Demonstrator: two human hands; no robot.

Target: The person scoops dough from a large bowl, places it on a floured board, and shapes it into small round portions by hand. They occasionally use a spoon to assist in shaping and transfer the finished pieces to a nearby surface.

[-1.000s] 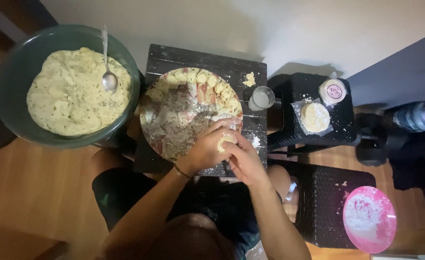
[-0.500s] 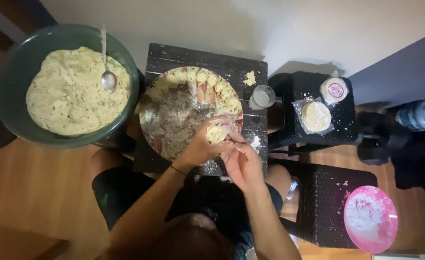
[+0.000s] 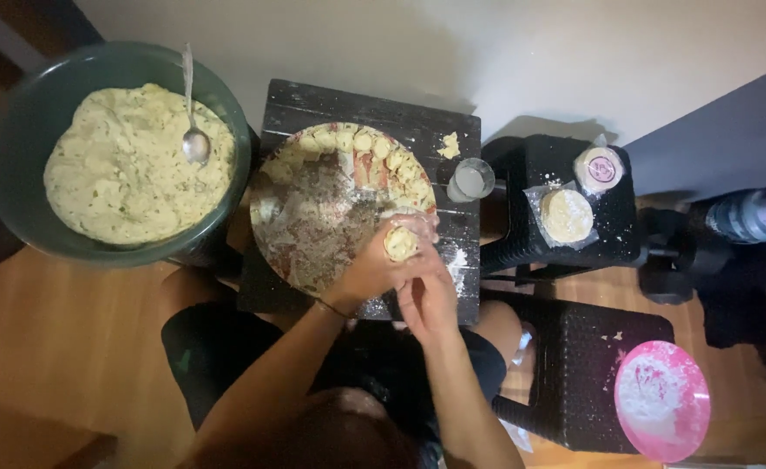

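My left hand (image 3: pixel 367 271) holds a small filled dumpling (image 3: pixel 400 242) over the right edge of a round floured tray (image 3: pixel 305 234). My right hand (image 3: pixel 428 293) sits just below and beside it, its fingertips pinching at the dumpling. Several finished dumplings (image 3: pixel 374 148) line the tray's far rim. The tray rests on a dark wooden stool (image 3: pixel 374 108).
A big green bowl (image 3: pixel 18 130) of pale filling with a spoon (image 3: pixel 193 130) stands at left. A small glass (image 3: pixel 471 179) and a dough scrap (image 3: pixel 450 146) sit on the stool. Stacked wrappers (image 3: pixel 567 215) and a round tub (image 3: pixel 598 168) lie on a black stool; a pink floured plate (image 3: pixel 662 412) is at lower right.
Both hands have risen from the tray's lower right edge, lifting the dumpling higher over the tray. My right hand has slid a little below the left.
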